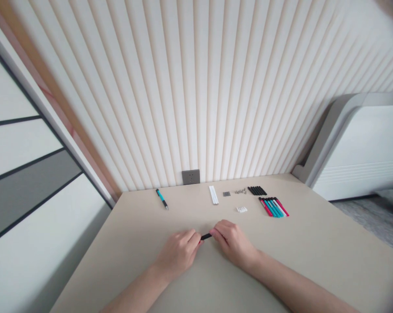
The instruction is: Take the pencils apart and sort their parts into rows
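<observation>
Working over the bench (pixel 134 226), clasping with left grip (pixel 179 250) and right grip (pixel 233 241) opposite ends of a black pen (pixel 206 236) between them, probably for steadying it. Facing barrels (pixel 274 208), a teal pen (pixel 160 197), white rods (pixel 213 195) and black tubes (pixel 257 190), laid farther back, apparently grouped by kind for telling apart.

The ribbed wall (pixel 170 87) blocks the table's (pixel 314 243) back edge; a grey-framed panel (pixel 356 139) rises by the back right corner. White rods (pixel 213 195) and coloured barrels (pixel 273 207) obstruct the back right part, a blue pen (pixel 162 199) the back left. A hand could pass along the left or right edge; a black piece (pixel 206 236) bars the gap between left hand (pixel 180 250) and right hand (pixel 233 241).
</observation>
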Motion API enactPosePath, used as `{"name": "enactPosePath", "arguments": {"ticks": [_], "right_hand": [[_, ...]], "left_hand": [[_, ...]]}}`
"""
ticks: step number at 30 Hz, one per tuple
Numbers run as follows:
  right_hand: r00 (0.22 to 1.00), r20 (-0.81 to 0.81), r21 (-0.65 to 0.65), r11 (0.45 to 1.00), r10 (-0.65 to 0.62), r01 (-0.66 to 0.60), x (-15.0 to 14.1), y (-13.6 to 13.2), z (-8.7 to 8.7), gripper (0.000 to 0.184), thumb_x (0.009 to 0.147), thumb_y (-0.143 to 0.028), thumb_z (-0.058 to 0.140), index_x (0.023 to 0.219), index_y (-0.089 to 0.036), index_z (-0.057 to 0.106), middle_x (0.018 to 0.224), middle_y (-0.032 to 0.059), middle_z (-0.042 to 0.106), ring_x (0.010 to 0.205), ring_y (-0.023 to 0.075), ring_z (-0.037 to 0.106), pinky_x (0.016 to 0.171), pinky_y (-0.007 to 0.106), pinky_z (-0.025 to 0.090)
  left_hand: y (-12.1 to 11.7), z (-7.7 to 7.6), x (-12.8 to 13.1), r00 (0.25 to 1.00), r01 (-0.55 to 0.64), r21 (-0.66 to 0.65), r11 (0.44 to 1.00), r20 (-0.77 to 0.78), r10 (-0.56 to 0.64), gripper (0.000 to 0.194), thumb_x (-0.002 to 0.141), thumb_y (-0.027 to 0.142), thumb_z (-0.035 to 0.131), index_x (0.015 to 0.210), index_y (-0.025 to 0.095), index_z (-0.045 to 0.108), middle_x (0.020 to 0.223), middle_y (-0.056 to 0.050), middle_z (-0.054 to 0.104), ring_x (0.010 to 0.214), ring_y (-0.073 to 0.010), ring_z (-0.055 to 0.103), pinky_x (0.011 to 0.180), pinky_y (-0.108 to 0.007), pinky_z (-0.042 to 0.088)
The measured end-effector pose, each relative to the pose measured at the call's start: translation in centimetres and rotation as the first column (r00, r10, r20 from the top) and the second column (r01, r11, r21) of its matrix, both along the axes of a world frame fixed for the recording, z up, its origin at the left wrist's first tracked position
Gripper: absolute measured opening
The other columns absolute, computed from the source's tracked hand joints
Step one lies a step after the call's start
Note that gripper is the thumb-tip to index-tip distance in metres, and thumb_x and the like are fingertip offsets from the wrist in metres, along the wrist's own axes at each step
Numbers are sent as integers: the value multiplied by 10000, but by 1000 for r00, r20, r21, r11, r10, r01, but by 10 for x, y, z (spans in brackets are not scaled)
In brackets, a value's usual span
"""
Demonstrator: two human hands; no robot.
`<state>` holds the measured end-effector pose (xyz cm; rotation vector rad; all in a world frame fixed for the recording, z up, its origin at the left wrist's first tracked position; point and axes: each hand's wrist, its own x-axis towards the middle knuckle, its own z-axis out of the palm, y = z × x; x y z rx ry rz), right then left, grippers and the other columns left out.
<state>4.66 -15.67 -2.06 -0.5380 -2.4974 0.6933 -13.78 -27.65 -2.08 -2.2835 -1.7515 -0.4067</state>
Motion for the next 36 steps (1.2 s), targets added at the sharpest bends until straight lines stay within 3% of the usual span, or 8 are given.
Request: {"name": "enactPosePath", "arguments": {"ticks": [5,7,9,13,18,23,31,36], "right_hand": [[995,-94,-106,993,44,-54,2,2,7,179,999,-296,460,991,-213,618,923,46,647,849,169,580,784,276,441],[992,-122,-160,986,32,-52,2,2,6,180,982,-312,499,1076,-213,616,970,52,650,846,165,591,792,278,455],[993,-118,-206,978,5,-29,1,3,3,227,998,-335,456,1041,-204,637,926,52,659,806,163,596,770,278,457],[998,-56,-257,966,-25,10,-2,3,-1,392,1022,-343,377,774,-193,642,740,33,643,710,162,580,703,277,438],[994,-104,-295,956,-27,-5,-1,2,1,181,945,-291,535,988,-209,691,855,35,678,764,168,594,714,273,452],[990,-129,-376,927,-49,-3,-1,2,-3,261,960,-355,495,943,-202,705,846,49,688,757,177,604,702,286,464],[979,-201,-336,941,-27,-43,0,0,-3,199,947,-330,531,946,-211,690,876,50,662,754,172,582,693,281,476],[979,-197,-220,976,-47,3,4,13,-1,279,1000,-353,431,1009,-214,673,989,93,671,912,213,623,809,321,500]], "left_hand": [[1,0,1,997,-68,-11,998,29,68,127,967,150,437,898,208,526,778,3,609,665,-186,608,568,-302,426],[2,1,1,995,-95,-11,995,32,95,137,983,167,418,906,208,525,780,2,614,659,-183,609,565,-297,423],[2,2,2,994,-104,-5,995,33,104,154,1000,188,396,913,207,522,782,2,617,661,-179,613,567,-292,421],[1,4,2,993,-113,-27,993,30,113,154,1005,194,390,932,209,524,808,-1,628,688,-174,620,588,-283,422],[1,4,4,988,-152,-81,985,10,154,151,996,189,415,898,208,528,812,-6,638,688,-171,621,579,-279,415],[1,3,4,989,-141,-81,987,24,143,154,1002,211,420,908,209,541,820,-10,646,702,-176,627,595,-279,429],[0,0,5,989,-140,-86,986,42,144,116,988,202,444,938,206,548,822,-11,641,714,-182,633,607,-281,448],[0,2,5,983,-162,-69,984,72,167,138,984,201,433,897,210,539,816,-13,650,687,-172,629,590,-278,446]]}}
